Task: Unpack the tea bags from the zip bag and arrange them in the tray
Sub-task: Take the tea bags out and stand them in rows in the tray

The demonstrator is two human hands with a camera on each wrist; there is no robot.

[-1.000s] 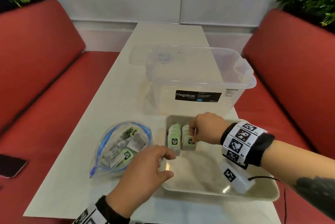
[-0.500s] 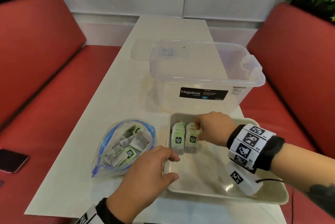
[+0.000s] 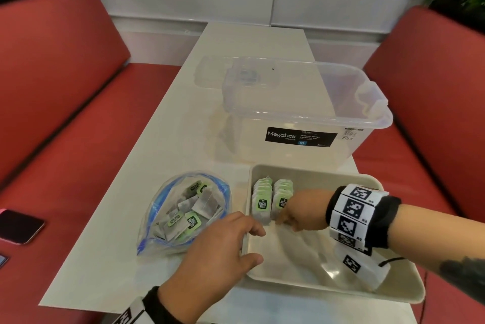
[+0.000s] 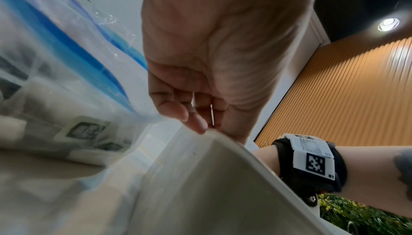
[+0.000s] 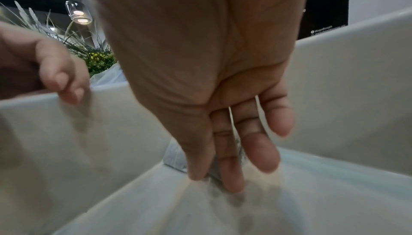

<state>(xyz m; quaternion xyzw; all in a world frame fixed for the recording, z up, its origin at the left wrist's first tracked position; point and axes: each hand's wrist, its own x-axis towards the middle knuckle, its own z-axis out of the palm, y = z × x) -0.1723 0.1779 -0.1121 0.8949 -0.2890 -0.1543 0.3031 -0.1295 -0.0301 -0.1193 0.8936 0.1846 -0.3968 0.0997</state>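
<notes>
A beige tray [image 3: 315, 172] sits at the table's front right. Two upright rows of green-tagged tea bags [image 3: 262, 200] stand in its far left corner. Left of it lies the clear zip bag [image 3: 183, 208] with a blue zip, open at the top, with several tea bags inside. My left hand [image 3: 252, 245] hooks its fingers [image 5: 67, 87] and thumb over the tray's left rim [image 4: 223, 150]. My right hand [image 3: 287, 222] reaches into the tray. Its straight fingers [image 5: 231, 177] point down and touch the front of the right row [image 3: 282, 190].
A clear Megabox storage box [image 3: 301, 113] stands right behind the tray, its lid [image 3: 210, 71] lying beyond it. Red benches flank the narrow table. A phone [image 3: 18, 226] lies on the left bench. Bare table shows beyond the zip bag.
My right hand has slid from the top of the right row down to its front face. The left hand has stayed on the tray rim.
</notes>
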